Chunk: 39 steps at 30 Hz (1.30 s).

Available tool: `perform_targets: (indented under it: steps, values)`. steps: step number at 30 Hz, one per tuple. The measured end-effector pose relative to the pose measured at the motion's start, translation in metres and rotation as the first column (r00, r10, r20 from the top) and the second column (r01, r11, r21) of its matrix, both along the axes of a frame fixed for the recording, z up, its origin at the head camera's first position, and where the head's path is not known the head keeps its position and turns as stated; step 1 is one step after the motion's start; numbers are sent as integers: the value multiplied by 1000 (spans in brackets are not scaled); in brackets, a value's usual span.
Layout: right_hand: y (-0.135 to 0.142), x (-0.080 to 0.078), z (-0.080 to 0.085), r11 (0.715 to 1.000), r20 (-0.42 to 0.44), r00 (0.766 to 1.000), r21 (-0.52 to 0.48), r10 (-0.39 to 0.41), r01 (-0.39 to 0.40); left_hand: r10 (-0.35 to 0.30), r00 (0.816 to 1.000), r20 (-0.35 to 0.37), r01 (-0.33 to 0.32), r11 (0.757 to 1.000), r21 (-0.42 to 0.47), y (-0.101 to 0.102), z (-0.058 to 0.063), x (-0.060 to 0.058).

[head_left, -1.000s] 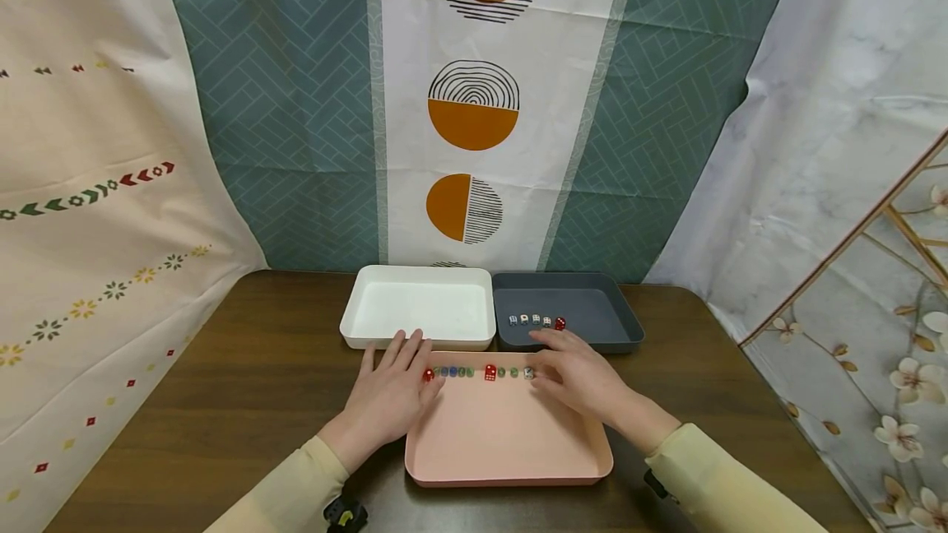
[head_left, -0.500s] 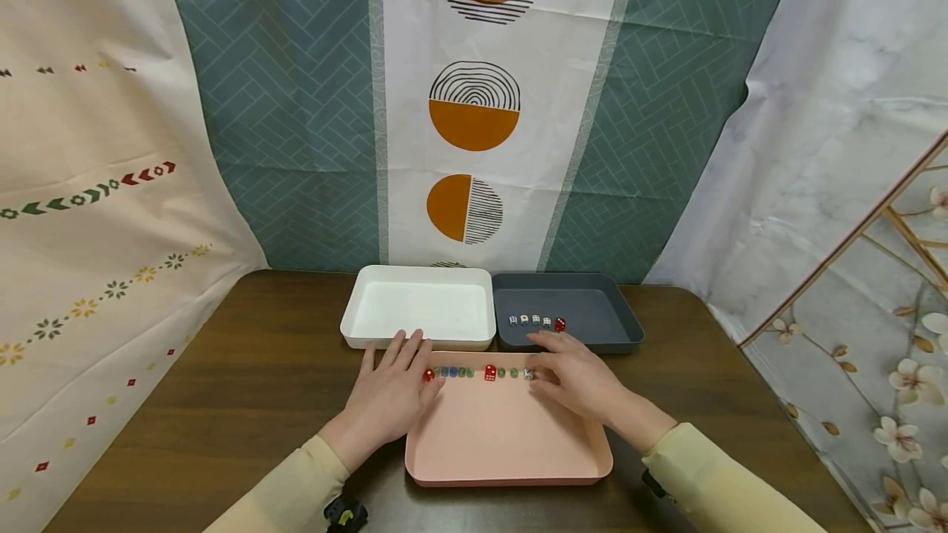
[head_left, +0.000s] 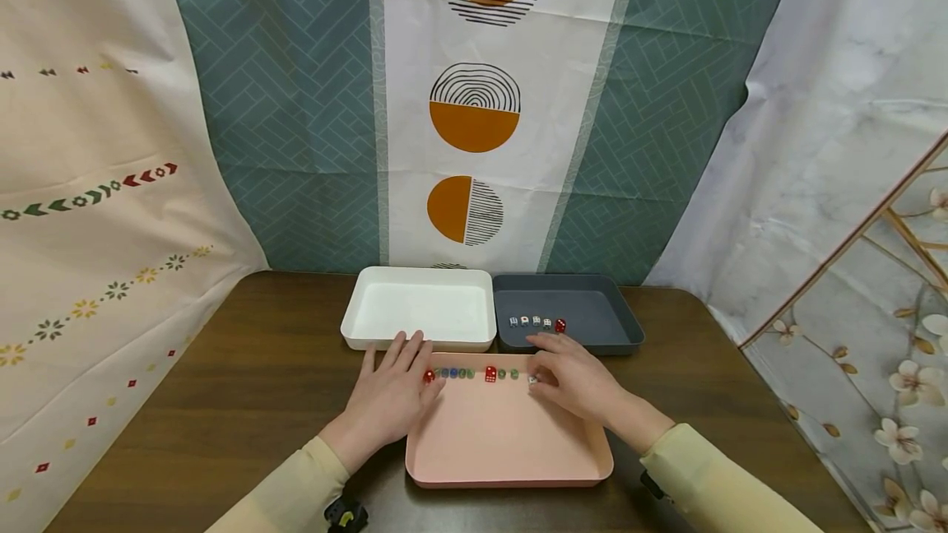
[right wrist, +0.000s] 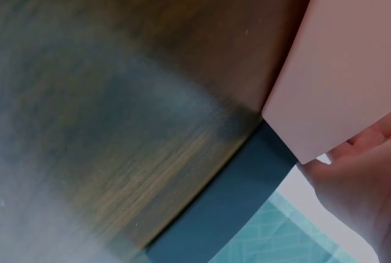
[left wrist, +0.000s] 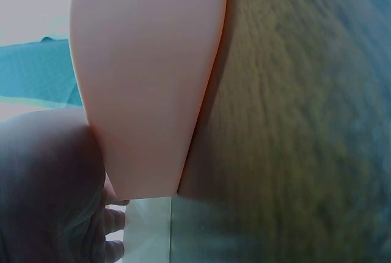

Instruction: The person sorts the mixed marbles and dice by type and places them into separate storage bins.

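white die point(head_left: 532, 379) in pink tray point(head_left: 511, 442), pinched in right grip point(head_left: 573, 377); dice point(head_left: 536, 322) in dark tray point(head_left: 603, 311) beyond; left grip point(head_left: 392, 393) spread, empty; white die slightly nearer than before.

Low in the head view, right of centre, the right hand point(head_left: 578, 377) partly hides a white die point(head_left: 532, 380) too small to read, while in the left wrist view the left and bottom edges cut off the left hand point(left wrist: 52, 183).

There are three trays point(head_left: 511, 442), three red dice point(head_left: 490, 374), five white dice point(head_left: 536, 322)
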State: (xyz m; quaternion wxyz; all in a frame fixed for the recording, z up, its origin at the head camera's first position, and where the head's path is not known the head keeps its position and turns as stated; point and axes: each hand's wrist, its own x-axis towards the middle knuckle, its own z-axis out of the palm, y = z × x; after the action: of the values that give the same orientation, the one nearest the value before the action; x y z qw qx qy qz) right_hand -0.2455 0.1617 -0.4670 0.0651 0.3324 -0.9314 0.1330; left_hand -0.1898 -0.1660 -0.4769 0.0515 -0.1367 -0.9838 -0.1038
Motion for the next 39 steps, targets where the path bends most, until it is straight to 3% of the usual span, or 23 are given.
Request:
perform_targets:
  steps: [22,39]
  values:
    - [0,0,-2,1000,-13,1000,13,-16,16,-4,1000,1,4,1000,8,0,1,2]
    - [6,3,13,1000,-84,996,10,17,-16,3,1000,3,-3,1000,-8,0,-1,-2]
